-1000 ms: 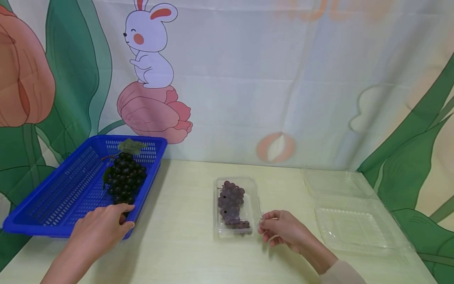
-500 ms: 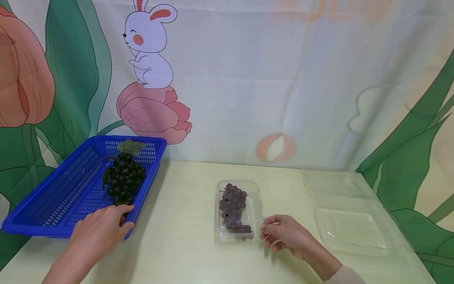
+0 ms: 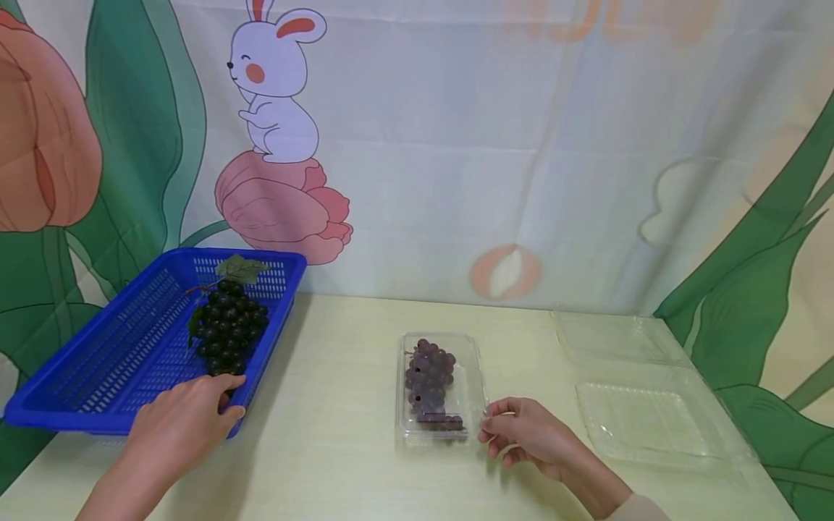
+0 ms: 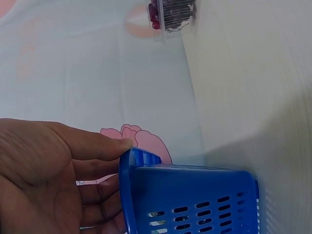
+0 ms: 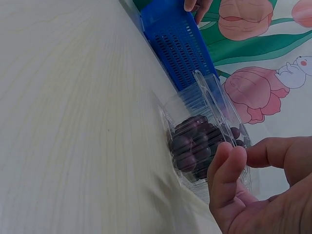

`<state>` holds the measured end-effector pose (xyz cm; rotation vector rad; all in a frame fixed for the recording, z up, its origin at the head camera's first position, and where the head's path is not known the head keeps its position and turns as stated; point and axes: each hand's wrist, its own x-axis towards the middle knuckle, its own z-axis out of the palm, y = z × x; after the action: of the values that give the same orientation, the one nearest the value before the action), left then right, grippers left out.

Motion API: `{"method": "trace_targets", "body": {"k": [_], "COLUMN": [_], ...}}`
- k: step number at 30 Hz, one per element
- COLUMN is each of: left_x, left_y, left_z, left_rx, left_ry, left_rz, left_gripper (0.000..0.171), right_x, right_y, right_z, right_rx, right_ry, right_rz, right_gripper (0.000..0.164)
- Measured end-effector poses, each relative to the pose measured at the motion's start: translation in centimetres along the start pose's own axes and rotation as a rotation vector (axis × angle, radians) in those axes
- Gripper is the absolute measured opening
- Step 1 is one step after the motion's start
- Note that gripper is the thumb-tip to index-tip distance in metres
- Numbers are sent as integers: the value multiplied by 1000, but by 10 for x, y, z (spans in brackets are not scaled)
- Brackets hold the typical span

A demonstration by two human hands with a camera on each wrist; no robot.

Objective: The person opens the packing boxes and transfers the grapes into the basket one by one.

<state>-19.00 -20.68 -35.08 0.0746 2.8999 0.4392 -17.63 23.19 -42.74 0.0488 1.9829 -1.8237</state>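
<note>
My left hand [image 3: 185, 420] grips the near right corner of a blue plastic basket [image 3: 274, 333], its thumb on the rim in the left wrist view. Inside the basket lies a bunch of black grapes [image 3: 231, 322] with a green leaf. In the middle of the table stands a clear plastic clamshell box [image 3: 469, 376], closed over a bunch of purple grapes [image 3: 430, 380]. My right hand [image 3: 528, 438] pinches the box's right edge near its front corner. In the right wrist view, thumb and fingertips [image 5: 237, 158] meet at the lid's rim.
An open clear clamshell box [image 3: 641, 416] lies flat at the table's right side. Behind the pale wooden table [image 3: 339, 405] hangs a printed cloth [image 3: 417, 181] with a rabbit and tulips.
The box of purple grapes has shifted slightly towards me and to the right, with my right hand on it. My left hand and the basket stay put.
</note>
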Motion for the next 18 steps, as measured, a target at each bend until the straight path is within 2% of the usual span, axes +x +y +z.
{"method": "trace_targets", "body": {"k": [18], "left_x": [0], "left_y": [1], "left_z": [1], "left_rx": [-8], "left_ry": [6], "left_rz": [-18], "left_gripper": [53], "right_x": [0], "right_y": [2], "right_z": [-1], "right_rx": [22], "right_ry": [-16], "right_rz": [-9], "right_gripper": [38]}}
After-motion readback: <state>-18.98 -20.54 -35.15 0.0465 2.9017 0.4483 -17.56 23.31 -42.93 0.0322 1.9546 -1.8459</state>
